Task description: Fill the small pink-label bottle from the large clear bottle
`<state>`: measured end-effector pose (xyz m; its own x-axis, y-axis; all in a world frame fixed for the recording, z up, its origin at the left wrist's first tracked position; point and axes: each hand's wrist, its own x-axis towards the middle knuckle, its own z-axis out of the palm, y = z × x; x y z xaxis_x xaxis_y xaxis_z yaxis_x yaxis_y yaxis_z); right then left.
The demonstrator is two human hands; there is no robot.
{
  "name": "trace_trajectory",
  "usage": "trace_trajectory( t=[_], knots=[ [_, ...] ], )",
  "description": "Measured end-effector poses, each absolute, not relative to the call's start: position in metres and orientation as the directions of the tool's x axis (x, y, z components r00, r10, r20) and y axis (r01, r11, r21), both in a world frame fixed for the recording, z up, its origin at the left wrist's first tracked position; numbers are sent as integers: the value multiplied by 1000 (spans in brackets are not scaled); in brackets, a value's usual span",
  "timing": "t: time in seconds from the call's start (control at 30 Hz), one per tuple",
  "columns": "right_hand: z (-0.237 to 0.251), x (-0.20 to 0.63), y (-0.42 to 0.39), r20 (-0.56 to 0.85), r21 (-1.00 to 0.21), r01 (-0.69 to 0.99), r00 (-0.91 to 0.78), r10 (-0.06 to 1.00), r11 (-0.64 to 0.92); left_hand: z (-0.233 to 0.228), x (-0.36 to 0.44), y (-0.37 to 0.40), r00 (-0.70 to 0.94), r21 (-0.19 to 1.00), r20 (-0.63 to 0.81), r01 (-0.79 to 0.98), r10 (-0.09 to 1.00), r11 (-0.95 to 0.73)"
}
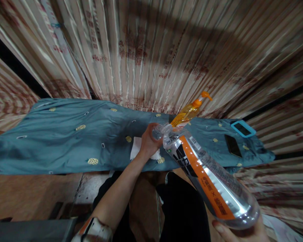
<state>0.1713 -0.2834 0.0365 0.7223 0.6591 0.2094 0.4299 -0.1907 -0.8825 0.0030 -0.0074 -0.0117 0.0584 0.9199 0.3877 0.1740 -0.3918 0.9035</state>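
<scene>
My left hand (148, 144) is closed around a small clear cup (156, 132) above the cloth. A large clear plastic bottle (207, 178) with an orange and silver label lies tilted across the view. Its neck touches or nearly touches the cup's rim; I cannot tell which. Under the bottle's base, at the lower right, my right hand (242, 232) grips it, most of the fingers hidden. White paper (135, 148) rests beneath my left hand. Behind the bottle's neck stands a pump bottle (185, 115) of amber liquid with an orange top.
A teal cloth with pineapple prints (65, 141) covers the narrow table. At its right end are a dark phone (233, 145) and a blue-framed device (243, 128). Patterned curtains (141, 57) hang behind and at both sides. A grey piece of furniture (32, 230) stands at lower left.
</scene>
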Motion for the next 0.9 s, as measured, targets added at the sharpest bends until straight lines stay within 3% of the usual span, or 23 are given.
trace_trajectory(
  t=[0.5, 0.9],
  knots=[
    [34, 173, -282, 190, -880, 419, 742, 643, -224, -12, 2, -7, 78, 897, 394, 183, 916, -402],
    [45, 158, -272, 297, -830, 531, 681, 669, -172, -9, 3, -9, 69, 901, 381, 197, 922, -387]
  ],
)
